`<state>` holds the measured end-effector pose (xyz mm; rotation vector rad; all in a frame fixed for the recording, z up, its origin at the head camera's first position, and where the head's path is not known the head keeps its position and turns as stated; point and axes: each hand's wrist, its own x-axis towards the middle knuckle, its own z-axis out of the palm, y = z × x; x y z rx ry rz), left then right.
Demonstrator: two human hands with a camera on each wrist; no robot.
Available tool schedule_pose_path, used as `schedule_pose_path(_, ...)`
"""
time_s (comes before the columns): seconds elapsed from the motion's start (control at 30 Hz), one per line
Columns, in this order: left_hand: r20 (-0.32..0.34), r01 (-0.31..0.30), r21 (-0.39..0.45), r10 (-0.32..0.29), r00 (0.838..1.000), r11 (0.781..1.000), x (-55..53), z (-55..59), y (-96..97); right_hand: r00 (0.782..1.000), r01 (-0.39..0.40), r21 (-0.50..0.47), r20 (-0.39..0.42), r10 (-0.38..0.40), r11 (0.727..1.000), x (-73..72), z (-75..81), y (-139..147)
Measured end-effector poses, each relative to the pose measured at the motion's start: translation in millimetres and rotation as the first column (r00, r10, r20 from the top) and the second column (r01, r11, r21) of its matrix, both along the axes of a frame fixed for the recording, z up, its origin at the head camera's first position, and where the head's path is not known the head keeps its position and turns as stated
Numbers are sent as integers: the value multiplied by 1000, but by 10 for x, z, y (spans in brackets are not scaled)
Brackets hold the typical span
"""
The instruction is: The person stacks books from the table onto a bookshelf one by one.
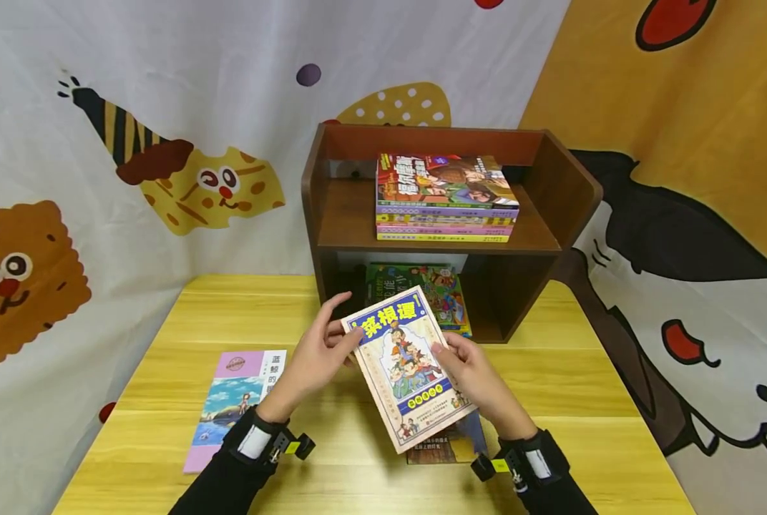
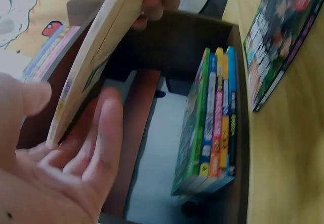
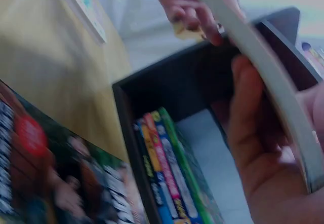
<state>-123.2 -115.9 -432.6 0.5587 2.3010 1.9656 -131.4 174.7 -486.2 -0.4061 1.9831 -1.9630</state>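
Observation:
A cream book with a blue title band and a cartoon group on its cover [image 1: 399, 365] is held tilted above the table. At its upper left corner, my left hand [image 1: 315, 357] has the thumb over the cover side and the fingers behind. My right hand [image 1: 486, 383] grips the right edge, thumb on the cover and fingers at the back. Edge-on, the same book [image 3: 268, 74] crosses the right wrist view between thumb and fingers. Partly hidden under it, a dark-covered book [image 1: 431, 452] lies on the table.
A pink and blue book [image 1: 229, 411] lies left on the wooden table [image 1: 589, 429]. Behind stands a brown two-tier shelf [image 1: 551, 193]. A stack of books [image 1: 448, 182] lies on its upper tier; several books [image 2: 215, 117] with a green one on top sit below.

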Motion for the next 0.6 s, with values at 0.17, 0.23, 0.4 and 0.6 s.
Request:
schedule_pose_path(0.17,-36,153,-85,-157,987,984,-25,116,24,984,-177,91,24,176,980,-129,157,119)
schedule_pose_path(0.23,-17,203,-123,-207,978,971,-12,110,64,974,-228,113,31,226,967,-157,216,137)
schedule_pose_path(0.4,10,217,-114,-217,976,970,31,41,132,966,-259,158,45,255,953,-202,252,164)
schedule_pose_path(0.6,20,211,-24,-210,977,977,21,-36,133,987,-160,150,35,157,976,-229,111,296)
